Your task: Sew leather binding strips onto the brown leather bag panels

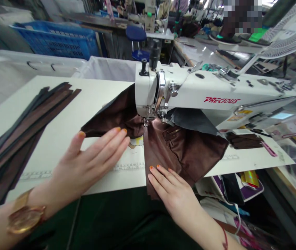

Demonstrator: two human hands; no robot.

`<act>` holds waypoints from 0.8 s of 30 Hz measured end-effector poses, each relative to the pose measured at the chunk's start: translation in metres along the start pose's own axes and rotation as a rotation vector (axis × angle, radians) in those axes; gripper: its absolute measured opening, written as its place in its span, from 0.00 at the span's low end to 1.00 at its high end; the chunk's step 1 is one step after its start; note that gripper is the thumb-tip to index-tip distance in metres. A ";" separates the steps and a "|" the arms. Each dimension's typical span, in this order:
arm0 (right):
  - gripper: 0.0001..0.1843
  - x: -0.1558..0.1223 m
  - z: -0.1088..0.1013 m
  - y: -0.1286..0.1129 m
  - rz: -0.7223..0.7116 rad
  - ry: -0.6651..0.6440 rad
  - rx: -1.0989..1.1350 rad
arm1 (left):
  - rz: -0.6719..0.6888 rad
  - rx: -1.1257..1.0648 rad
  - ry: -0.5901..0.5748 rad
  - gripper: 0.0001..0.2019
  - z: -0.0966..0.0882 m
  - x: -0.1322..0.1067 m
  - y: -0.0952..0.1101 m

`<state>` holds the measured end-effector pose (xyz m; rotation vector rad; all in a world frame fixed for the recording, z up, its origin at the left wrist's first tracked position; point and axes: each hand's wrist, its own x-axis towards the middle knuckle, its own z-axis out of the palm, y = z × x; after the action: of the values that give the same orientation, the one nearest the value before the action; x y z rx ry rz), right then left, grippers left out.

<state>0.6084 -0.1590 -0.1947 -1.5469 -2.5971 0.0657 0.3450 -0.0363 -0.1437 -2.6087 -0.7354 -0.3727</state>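
A white sewing machine (189, 93) stands on the table, its presser foot (145, 121) down near the edge of a dark brown leather-like piece (189, 149). The piece spreads to both sides of the needle and has a zipped pocket opening on its right part. My right hand (174, 191) lies flat on the strip of it closest to me, fingers stretched out. My left hand (98, 159), fingers extended and thumb apart, is by the left part of the brown piece, over the white tabletop. Whether its fingertips touch the material I cannot tell.
Long dark strips (33, 132) lie piled on the left of the white table (98, 93). Folded brown pieces (244, 140) and a pink tool (269, 148) lie right. A phone (232, 189) rests below. Behind are a blue crate (56, 38), a stool (136, 33) and a fan (290, 31).
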 end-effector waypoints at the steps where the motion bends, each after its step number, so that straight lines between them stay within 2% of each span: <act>1: 0.22 0.000 0.000 0.000 0.008 0.006 0.007 | -0.013 0.041 -0.034 0.29 -0.006 0.004 -0.011; 4: 0.22 -0.001 0.001 -0.001 0.030 0.030 0.021 | -0.061 0.062 -0.127 0.27 -0.017 0.017 -0.046; 7: 0.22 -0.002 0.002 -0.002 0.032 0.048 0.038 | -0.136 -0.072 -0.179 0.26 -0.018 0.027 -0.082; 9: 0.21 -0.002 0.002 -0.001 0.031 0.058 0.050 | -0.055 -0.180 -0.149 0.29 -0.015 0.033 -0.103; 12: 0.21 -0.002 0.003 -0.001 0.043 0.070 0.058 | 0.199 -0.193 -0.075 0.24 -0.006 0.045 -0.122; 15: 0.20 -0.002 0.005 -0.002 0.056 0.087 0.053 | 0.431 -0.165 -0.157 0.21 0.009 0.060 -0.114; 18: 0.20 -0.002 0.007 -0.003 0.070 0.096 0.051 | 0.591 -0.247 -0.236 0.23 0.030 0.072 -0.086; 21: 0.19 -0.002 0.008 -0.003 0.082 0.111 0.051 | 0.583 -0.382 -0.239 0.20 0.050 0.076 -0.058; 24: 0.19 -0.003 0.009 -0.002 0.079 0.117 0.045 | 0.541 -0.491 -0.265 0.21 0.057 0.072 -0.043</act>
<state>0.6067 -0.1623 -0.2032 -1.5876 -2.4284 0.0396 0.3889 0.0544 -0.1554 -3.2133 0.0282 -0.0401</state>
